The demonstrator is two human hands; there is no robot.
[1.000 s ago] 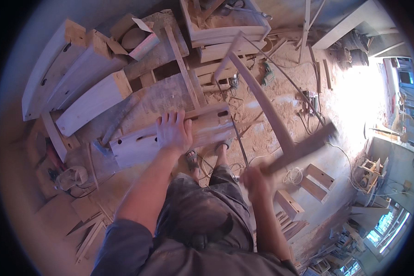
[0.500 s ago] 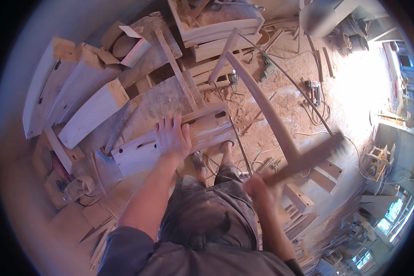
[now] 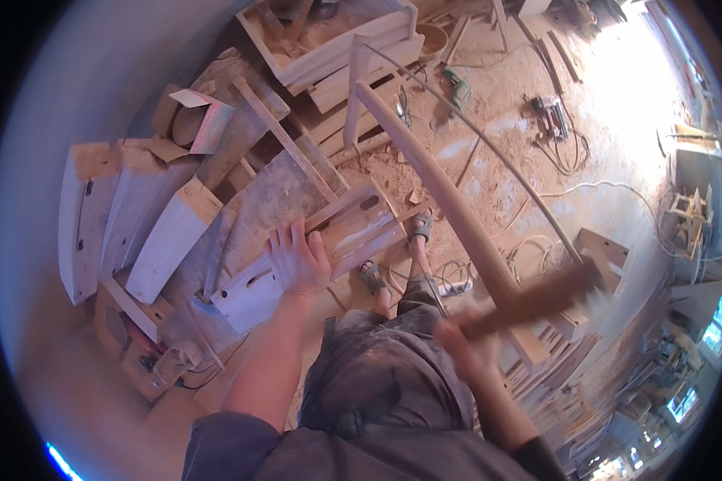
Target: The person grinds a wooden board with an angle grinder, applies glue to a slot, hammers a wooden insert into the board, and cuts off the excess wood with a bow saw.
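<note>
A wooden frame saw (image 3: 435, 172) stretches away from me, with a long middle bar, wooden end pieces and a cord along its right side. My right hand (image 3: 467, 346), blurred, is closed round the near end of the saw, at the lower end of its thick crosspiece. My left hand (image 3: 298, 260) lies on a slotted wooden workpiece (image 3: 349, 234) with fingers spread, pressing its upper face. The workpiece lies slanted across the edge of a worn bench (image 3: 277, 188). The saw's blade side passes close by its right end; whether they touch I cannot tell.
Curved wooden blocks (image 3: 172, 240) stand at the left beside an open cardboard box (image 3: 204, 120). A wooden crate (image 3: 329, 60) is at the back. A green power drill (image 3: 458, 88), a nail gun (image 3: 549, 116) and cables lie on the sawdust-covered floor. My sandalled feet are below the workpiece.
The whole view has shifted and turned slightly. My right hand still holds the saw, whose far end now lies further left relative to the workpiece. My left hand stays on the wood.
</note>
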